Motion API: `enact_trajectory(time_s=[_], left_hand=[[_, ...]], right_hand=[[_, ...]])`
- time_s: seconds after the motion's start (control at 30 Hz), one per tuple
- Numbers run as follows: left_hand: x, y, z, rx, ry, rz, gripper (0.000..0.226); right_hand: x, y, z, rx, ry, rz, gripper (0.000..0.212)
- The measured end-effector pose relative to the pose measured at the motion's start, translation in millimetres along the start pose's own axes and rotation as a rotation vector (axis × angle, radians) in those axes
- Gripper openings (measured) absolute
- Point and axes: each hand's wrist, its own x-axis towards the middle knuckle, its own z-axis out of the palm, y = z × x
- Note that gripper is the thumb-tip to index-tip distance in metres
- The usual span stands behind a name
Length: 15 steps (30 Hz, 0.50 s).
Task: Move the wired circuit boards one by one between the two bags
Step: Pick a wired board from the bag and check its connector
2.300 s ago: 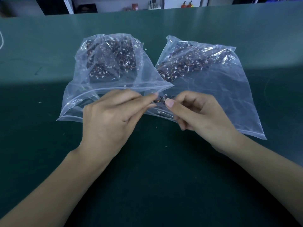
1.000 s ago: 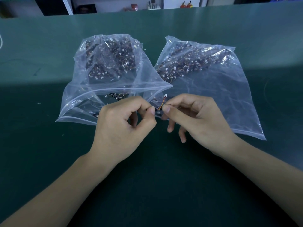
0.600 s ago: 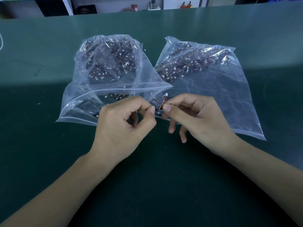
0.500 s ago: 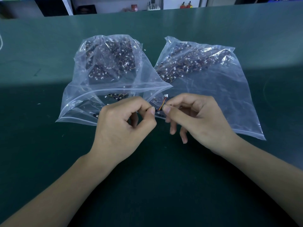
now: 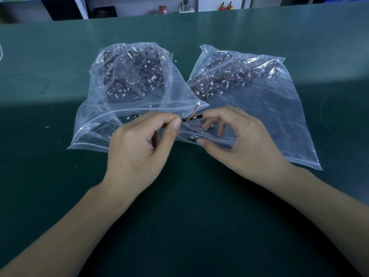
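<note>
Two clear zip bags lie side by side on the green mat, each holding a heap of small dark wired circuit boards. The left bag (image 5: 93, 132) has its mouth towards me; the right bag (image 5: 279, 120) lies flat. My left hand (image 5: 139, 152) pinches the left end of one narrow black circuit board (image 5: 192, 118) between thumb and forefinger, above the bags' near edges. Its short orange-yellow wire with a white plug sticks up. My right hand (image 5: 241, 142) hovers just right of the board with fingers loosely spread, thumb well below it, forefinger tip by its right end.
The green mat (image 5: 189, 216) stretches wide around the bags. Shelves with small items stand beyond the far table edge (image 5: 185, 14). A thin white cord (image 5: 1, 52) shows at the left border.
My right thumb has come off the board and the right fingers have spread. The left hand keeps its pinch, and the board now lies level between the hands.
</note>
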Motion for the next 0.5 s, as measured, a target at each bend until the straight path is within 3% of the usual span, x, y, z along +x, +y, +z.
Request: enact_trajectory(time_s=[0.17, 0.33, 0.5], left_hand=[[1.9, -6.1, -0.4, 0.027, -0.024, 0.118, 0.015], [0.4, -9.4, 2.1, -0.009, -0.058, 0.165, 0.008], [3.6, -9.8, 0.2, 0.27, -0.024, 0.245, 0.007]], right_hand=[[1.8, 7.3, -2.9, -0.12, -0.046, 0.013, 0.032], [2.2, 6.8, -2.7, -0.05, 0.087, 0.04, 0.025], [0.9, 5.7, -0.1, -0.035, 0.075, 0.051, 0.023]])
